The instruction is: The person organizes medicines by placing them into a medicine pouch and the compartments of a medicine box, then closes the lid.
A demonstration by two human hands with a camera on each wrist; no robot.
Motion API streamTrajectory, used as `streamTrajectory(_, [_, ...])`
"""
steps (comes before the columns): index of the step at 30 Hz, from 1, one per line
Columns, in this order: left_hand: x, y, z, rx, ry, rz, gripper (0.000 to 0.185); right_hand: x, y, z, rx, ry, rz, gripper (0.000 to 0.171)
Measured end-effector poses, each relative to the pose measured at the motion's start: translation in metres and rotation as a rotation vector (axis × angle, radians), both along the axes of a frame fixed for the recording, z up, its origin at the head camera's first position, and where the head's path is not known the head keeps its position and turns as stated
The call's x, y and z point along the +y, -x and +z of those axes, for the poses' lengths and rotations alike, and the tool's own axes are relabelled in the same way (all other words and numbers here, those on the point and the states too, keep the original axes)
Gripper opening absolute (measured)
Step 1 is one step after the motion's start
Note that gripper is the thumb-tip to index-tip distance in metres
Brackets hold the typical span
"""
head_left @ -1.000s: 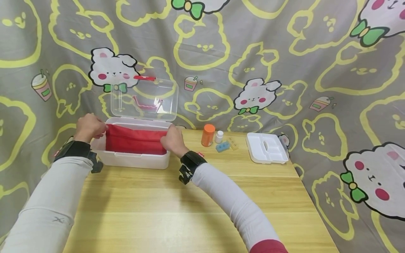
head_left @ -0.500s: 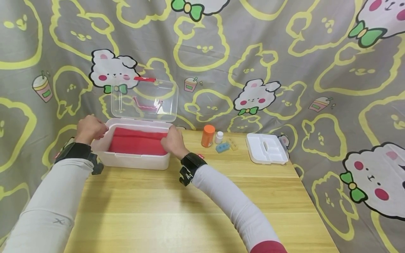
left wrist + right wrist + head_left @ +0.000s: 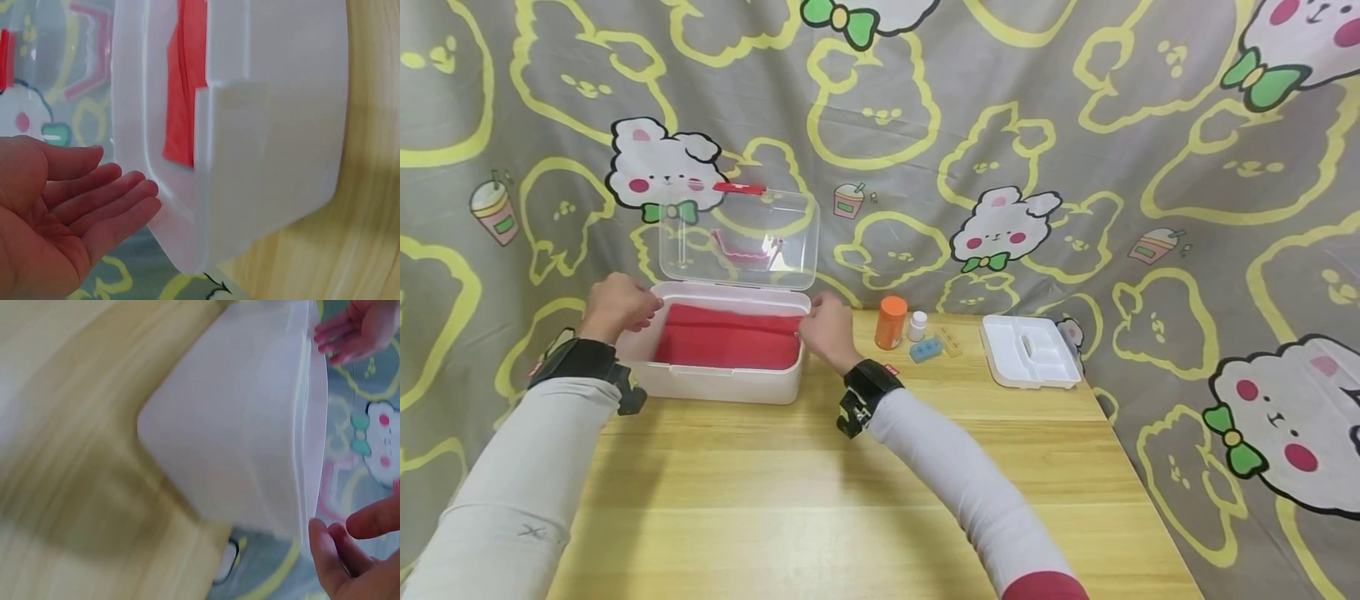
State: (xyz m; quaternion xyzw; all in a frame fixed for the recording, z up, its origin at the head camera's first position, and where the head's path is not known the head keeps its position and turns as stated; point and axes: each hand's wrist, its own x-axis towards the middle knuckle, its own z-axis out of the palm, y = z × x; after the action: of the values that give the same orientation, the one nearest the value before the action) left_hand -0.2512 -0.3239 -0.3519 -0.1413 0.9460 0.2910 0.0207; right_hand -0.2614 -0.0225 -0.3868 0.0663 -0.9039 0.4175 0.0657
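Observation:
A translucent white storage box (image 3: 715,385) stands on the table with its clear lid (image 3: 737,237) raised at the back. Inside lies a red zippered pouch (image 3: 726,342), flat along the bottom. My left hand (image 3: 75,212) is beside the box's left end, fingers loosely extended and nothing held. At the opposite end, my right hand (image 3: 831,329) is by the rim. In the right wrist view its fingers (image 3: 328,553) are relaxed with the thumb apart, fingertips right at the rim. The pouch is hidden behind the box wall in that view.
Right of the box stand an orange-capped bottle (image 3: 891,323) and a small white bottle (image 3: 917,325). A blue pill pack (image 3: 926,349) and a yellowish one (image 3: 950,342) lie before them. Farther right is a white compartment tray (image 3: 1011,367). A patterned curtain (image 3: 895,108) hangs behind.
The red pouch's left end has dropped from the left hand, and the pouch now lies flat in the box. The right hand has let go and shifted slightly right.

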Motion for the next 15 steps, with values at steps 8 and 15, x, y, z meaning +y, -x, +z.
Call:
streamTrajectory(8, [0.029, 0.008, 0.015, 0.096, 0.095, -0.143, 0.036, 0.071, 0.021, 0.005, 0.011, -0.032, -0.098, 0.037])
streamTrajectory(15, [0.064, 0.011, 0.031, 0.172, 0.005, -0.209, 0.032, 0.155, 0.034, 0.007, -0.035, -0.074, -0.175, 0.038])
